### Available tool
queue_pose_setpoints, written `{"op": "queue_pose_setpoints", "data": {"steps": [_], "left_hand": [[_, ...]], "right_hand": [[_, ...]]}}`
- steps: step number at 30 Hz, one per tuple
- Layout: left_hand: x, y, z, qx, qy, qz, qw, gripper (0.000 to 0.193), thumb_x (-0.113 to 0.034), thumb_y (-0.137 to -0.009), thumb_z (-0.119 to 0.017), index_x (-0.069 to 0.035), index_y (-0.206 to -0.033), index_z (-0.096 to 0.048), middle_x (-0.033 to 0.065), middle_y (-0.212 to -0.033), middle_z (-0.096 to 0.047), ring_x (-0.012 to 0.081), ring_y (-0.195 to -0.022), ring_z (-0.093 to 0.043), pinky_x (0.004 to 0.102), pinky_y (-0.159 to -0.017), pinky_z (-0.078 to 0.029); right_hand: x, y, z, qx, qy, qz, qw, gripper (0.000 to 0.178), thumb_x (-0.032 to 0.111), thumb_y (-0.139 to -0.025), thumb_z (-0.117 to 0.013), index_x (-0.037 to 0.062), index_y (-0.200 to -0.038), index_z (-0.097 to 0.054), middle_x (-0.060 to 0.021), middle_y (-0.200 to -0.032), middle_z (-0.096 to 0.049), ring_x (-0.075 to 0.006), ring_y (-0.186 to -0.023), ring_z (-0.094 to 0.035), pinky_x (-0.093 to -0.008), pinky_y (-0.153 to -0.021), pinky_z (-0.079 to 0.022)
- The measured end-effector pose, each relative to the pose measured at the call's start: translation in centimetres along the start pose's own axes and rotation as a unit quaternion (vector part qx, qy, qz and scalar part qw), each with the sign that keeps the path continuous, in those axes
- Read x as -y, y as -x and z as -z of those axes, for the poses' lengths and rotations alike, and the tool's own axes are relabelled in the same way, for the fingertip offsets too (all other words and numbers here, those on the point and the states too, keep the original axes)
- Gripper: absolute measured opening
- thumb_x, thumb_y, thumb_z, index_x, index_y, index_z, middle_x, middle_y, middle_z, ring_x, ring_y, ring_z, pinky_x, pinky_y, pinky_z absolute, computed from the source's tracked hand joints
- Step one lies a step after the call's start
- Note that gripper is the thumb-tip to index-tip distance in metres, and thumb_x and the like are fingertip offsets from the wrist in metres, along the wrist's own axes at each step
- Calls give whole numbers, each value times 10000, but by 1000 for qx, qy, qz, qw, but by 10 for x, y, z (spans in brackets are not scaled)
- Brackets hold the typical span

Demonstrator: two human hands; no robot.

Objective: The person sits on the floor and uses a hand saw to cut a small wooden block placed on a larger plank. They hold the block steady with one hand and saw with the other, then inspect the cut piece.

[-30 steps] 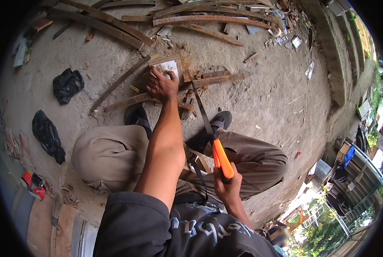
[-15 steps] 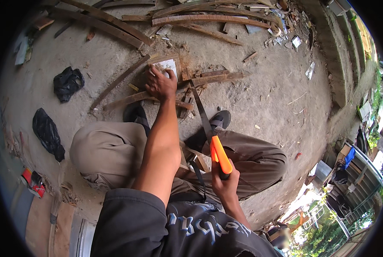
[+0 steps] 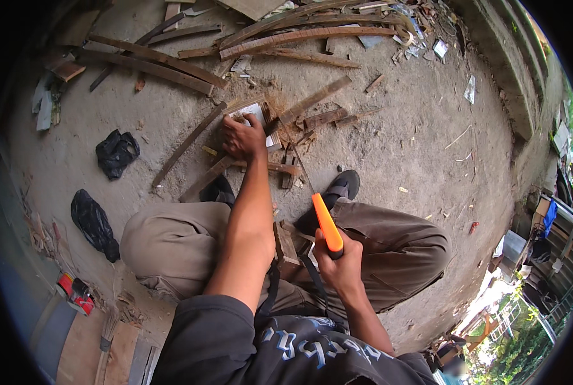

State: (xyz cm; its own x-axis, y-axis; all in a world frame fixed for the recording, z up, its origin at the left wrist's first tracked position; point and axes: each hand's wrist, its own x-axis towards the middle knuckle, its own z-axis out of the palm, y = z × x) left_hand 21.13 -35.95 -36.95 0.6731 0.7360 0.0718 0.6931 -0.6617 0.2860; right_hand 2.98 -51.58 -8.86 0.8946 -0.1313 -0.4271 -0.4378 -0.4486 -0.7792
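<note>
My left hand (image 3: pixel 245 138) is curled over a long brown wooden strip (image 3: pixel 315 99), pressing it near a flat stack with a pale top (image 3: pixel 254 112). The strip runs slantwise, its far end pointing up to the right. My right hand (image 3: pixel 341 263) is wrapped round the orange and black handle of a handsaw (image 3: pixel 325 221). The saw's thin blade reaches away from me, its tip close to the strip just right of my left hand. It shows almost edge-on, and I cannot tell whether it touches the wood.
Short wood offcuts (image 3: pixel 325 119) lie right of the strip. Long wooden strips (image 3: pixel 306 40) are piled at the far side. Two black plastic bags (image 3: pixel 116 154) lie to the left. A concrete step (image 3: pixel 501 70) borders the right. My shoes (image 3: pixel 344 185) are close to the work.
The wooden strip has swung, its right end moving away from me. The saw blade has turned more edge-on. My left hand stays on the strip; the whole view has shifted slightly.
</note>
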Motion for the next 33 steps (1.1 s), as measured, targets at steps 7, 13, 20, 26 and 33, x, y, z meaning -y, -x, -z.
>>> {"op": "queue_pose_setpoints", "data": {"steps": [7, 13, 20, 26, 33], "left_hand": [[3, -1, -3, -45, -18, -61, 997, 474, -423, -868, -542, -42, -1142, -470, 175, -1075, -585, 346, -965, -611, 474, -751, -461], [12, 10, -3, -51, -63, -192, 978, 731, -431, -882, -525, 11, -1442, -365, 302, -1474, -397, 366, -1394, -397, 529, -1088, -335], [8, 4, 8, 42, 14, -180, 983, 728, -379, -885, -486, -9, -1493, -336, 186, -1601, -258, 295, -1488, -253, 542, -1140, -262], [11, 6, 10, 51, 31, -165, 985, 702, -332, -866, -505, -25, -1480, -360, 172, -1598, -274, 298, -1484, -266, 538, -993, -437], [12, 3, 7, -1, 65, -177, 982, 674, -298, -851, -520, -16, -1451, -402, 199, -1553, -345, 336, -1451, -325, 503, -989, -466]], "right_hand": [[-43, 18, -4, -6, -14, 8, 1000, 208, 125, -940, -629, -15, -789, -596, -29, -587, -541, -60, -556, -470, -265, -523, -408], [-43, 49, -15, 0, -51, -13, 999, 165, 112, -868, -707, -25, -812, -634, -102, -590, -552, -101, -550, -477, -297, -544, -429], [-28, 18, -17, 28, -61, -101, 993, 244, 153, -924, -681, -41, -791, -621, -64, -564, -531, -71, -574, -440, -303, -515, -389], [-16, 42, -15, 4, -55, -86, 995, 208, 124, -927, -658, -41, -805, -621, -41, -576, -504, -62, -579, -444, -292, -511, -391], [-21, 15, -32, 7, -53, -70, 996, 208, 102, -936, -644, -49, -798, -602, -38, -577, -509, -51, -599, -445, -280, -519, -377]]}}
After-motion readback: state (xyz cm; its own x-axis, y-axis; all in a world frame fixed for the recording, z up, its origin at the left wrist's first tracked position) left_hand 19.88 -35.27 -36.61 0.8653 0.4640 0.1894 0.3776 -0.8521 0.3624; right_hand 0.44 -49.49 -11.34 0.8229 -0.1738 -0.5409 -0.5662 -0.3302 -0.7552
